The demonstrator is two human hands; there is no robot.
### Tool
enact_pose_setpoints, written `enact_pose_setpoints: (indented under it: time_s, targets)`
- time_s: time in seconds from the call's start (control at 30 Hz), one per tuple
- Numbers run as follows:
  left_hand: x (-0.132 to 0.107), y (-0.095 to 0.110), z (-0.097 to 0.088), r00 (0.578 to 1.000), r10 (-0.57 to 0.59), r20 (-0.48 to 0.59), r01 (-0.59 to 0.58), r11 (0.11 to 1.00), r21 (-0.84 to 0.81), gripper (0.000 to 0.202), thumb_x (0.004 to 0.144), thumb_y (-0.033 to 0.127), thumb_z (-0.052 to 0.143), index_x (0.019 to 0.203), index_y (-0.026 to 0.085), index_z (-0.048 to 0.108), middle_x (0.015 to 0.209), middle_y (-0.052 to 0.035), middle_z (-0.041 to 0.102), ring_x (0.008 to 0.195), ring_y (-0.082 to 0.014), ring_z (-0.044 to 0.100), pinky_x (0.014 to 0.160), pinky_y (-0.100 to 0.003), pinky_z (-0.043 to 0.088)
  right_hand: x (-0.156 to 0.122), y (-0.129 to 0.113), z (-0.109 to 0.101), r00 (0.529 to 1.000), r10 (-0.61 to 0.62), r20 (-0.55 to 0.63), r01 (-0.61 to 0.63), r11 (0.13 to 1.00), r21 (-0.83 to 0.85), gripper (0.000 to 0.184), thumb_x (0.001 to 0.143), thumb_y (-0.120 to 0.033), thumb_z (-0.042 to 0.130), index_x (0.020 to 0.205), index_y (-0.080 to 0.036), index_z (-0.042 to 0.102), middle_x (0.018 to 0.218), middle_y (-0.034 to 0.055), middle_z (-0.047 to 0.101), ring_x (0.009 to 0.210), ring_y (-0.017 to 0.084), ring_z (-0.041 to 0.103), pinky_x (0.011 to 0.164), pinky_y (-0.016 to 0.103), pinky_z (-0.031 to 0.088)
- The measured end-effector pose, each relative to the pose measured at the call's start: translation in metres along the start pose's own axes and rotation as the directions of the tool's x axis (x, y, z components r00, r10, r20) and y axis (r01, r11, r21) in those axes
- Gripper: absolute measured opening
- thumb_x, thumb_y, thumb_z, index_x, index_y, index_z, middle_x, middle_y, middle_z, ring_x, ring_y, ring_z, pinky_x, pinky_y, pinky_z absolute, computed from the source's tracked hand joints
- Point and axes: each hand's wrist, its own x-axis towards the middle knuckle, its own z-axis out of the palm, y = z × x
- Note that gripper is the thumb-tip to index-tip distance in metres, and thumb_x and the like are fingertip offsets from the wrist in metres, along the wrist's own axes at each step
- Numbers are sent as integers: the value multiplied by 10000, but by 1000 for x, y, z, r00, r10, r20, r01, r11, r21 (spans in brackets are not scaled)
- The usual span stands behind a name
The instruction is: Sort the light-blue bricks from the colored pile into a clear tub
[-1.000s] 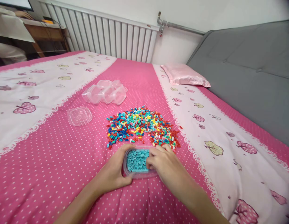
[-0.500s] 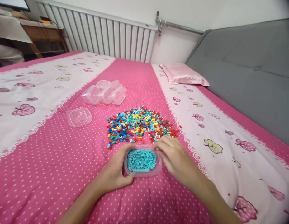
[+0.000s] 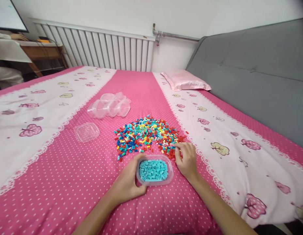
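Observation:
My left hand (image 3: 129, 179) is wrapped round the left side of a clear plastic container (image 3: 170, 174), thumb at the near edge and fingers at the far edge. Small turquoise building bricks (image 3: 153, 170) fill much of it. Just beyond lies a heap of mixed building bricks (image 3: 146, 130) in red, blue, yellow, white and turquoise. At the heap's right edge is my right hand (image 3: 188, 158), its index finger reaching to the bricks and its thumb a little apart. Whether a brick touches those fingertips is too small to tell.
Several clear plastic containers (image 3: 109, 106) lie grouped on the pink bedspread (image 3: 92, 173), with a clear lid (image 3: 87, 132) nearer me. A pink pillow (image 3: 185, 80) rests by the grey headboard (image 3: 251, 71). A radiator (image 3: 100, 49) lines the wall; a person's hand (image 3: 19, 37) is on a desk.
My right hand has moved from the container's right rim out to the right edge of the heap. My left hand still holds the container. The camera view has shifted slightly.

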Motion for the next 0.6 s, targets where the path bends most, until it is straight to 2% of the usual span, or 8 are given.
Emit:
enact_pose_setpoints:
  time_s: [0.13,0.2,0.27,0.33,0.47,0.6]
  targets:
    - [0,-1,2,1000,17,-12,-17,1000,6,881,705,84,606,1480,256,223,1431,-104,467,1303,-284,500,1119,-442,409,6,1,-3,1000,26,0,-26,1000,7,267,977,-223,377,984,-187,641,885,70,627,903,251,526,845,412,396]
    - [1,-2,3,1000,19,-22,-19,1000,1,894,706,79,603,1490,261,214,1434,-102,471,1302,-282,503,1117,-440,411,18,2,-3,998,43,50,-44,999,23,287,975,-203,358,1015,-174,641,923,77,636,924,248,548,843,404,420]
    - [2,-4,3,999,21,-25,-21,1000,-10,893,705,83,609,1489,255,218,1426,-104,484,1294,-282,512,1107,-436,422,37,2,1,988,42,150,-49,998,47,290,951,-171,380,1046,-165,654,975,80,654,939,234,582,842,383,450]
    - [2,-5,3,1000,21,-22,-22,1000,-17,888,706,87,610,1488,244,219,1422,-108,490,1293,-282,513,1103,-434,427,61,-1,11,962,22,271,-44,996,75,305,919,-131,412,1061,-165,679,1005,71,677,914,204,618,820,339,480]
    - [3,-6,3,999,24,-21,-24,1000,-18,876,713,93,607,1486,226,218,1432,-124,479,1311,-282,497,1118,-445,413,105,-15,39,874,-27,485,-23,995,96,319,915,-89,458,1051,-202,724,990,20,730,840,150,661,777,265,502]
    - [3,-5,2,999,34,-25,-35,999,-22,863,712,106,616,1476,218,231,1419,-128,488,1294,-281,511,1109,-444,421,127,-32,67,818,-27,574,23,1000,13,258,894,-68,561,1045,-193,729,1005,37,734,901,171,663,857,305,496]
